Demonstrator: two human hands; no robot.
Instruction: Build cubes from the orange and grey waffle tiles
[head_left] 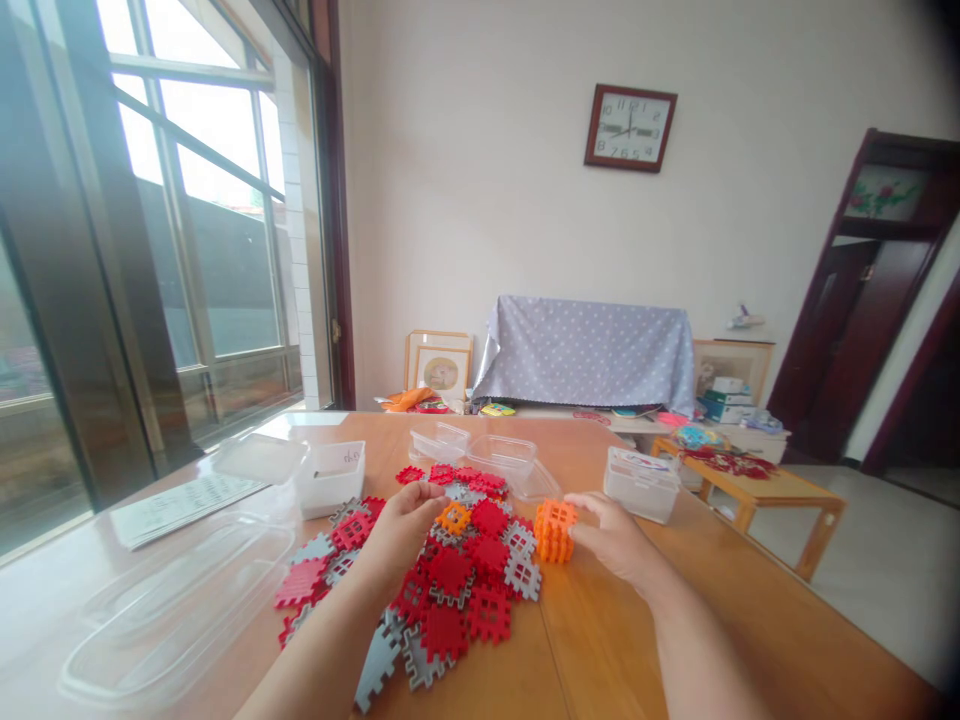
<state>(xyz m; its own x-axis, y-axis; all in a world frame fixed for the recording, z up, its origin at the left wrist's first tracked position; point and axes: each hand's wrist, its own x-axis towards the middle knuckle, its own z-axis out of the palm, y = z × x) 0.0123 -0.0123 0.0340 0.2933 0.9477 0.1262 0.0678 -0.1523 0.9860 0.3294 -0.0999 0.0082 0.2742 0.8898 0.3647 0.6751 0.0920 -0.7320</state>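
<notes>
My left hand (409,522) is over the pile of interlocking plastic tiles, its fingers curled together. Beside its fingertips lies an orange tile (454,517); whether they touch it, or hold something small, I cannot tell. Red tiles (450,570) and grey tiles (523,577) are heaped around and below that hand. To the right of the heap stands a stack of orange tiles (555,532). My right hand (616,538) is at the stack's right side, thumb and forefinger apart, their tips against or very close to its edge.
Clear plastic lids (180,610) lie at the table's left, near a printed sheet (191,508) and a white box (334,480). Clear containers (502,453) stand behind the heap. Another box (641,485) is at right. Beyond is a low wooden table (795,500).
</notes>
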